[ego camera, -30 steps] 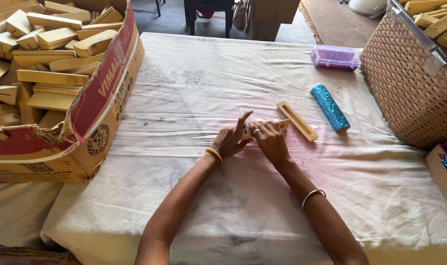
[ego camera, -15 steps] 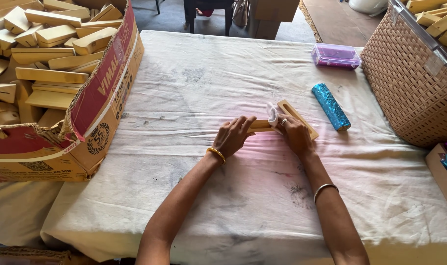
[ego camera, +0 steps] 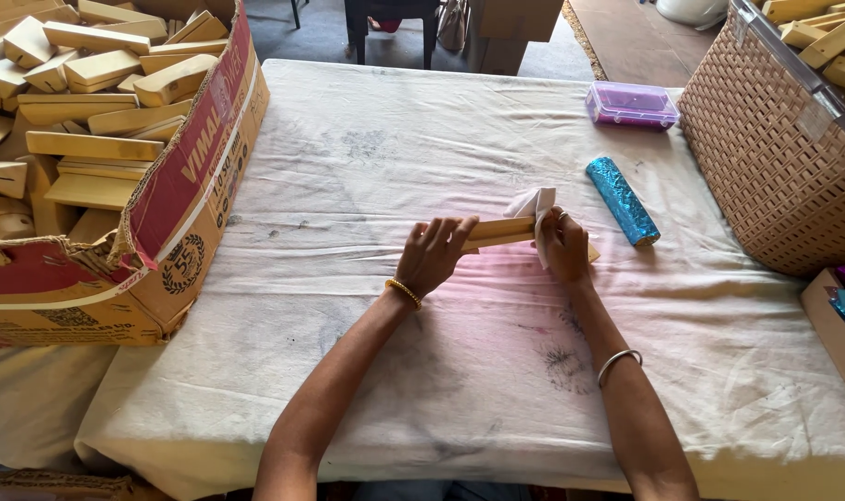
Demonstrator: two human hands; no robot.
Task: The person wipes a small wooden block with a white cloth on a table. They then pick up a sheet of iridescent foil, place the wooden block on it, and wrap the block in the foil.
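A long pale wooden piece (ego camera: 499,231) lies level just above the white cloth-covered table (ego camera: 422,371). My left hand (ego camera: 435,252) grips its left end. My right hand (ego camera: 563,247) holds a small white cloth (ego camera: 539,206) pressed against the right part of the wooden piece. Another bit of wood (ego camera: 592,252) peeks out from under my right hand on the table. A roll wrapped in shiny blue foil (ego camera: 622,200) lies just right of my right hand.
A big cardboard box (ego camera: 177,223) full of several pale wooden pieces stands at the left. A woven basket (ego camera: 775,158) holding more wood stands at the right. A small purple plastic box (ego camera: 631,104) sits at the far side. Another box edge (ego camera: 835,325) shows at the right.
My hands have drawn apart along the wooden piece. The white cloth has appeared in my right hand at the piece's right end, and the piece has been lifted off the table.
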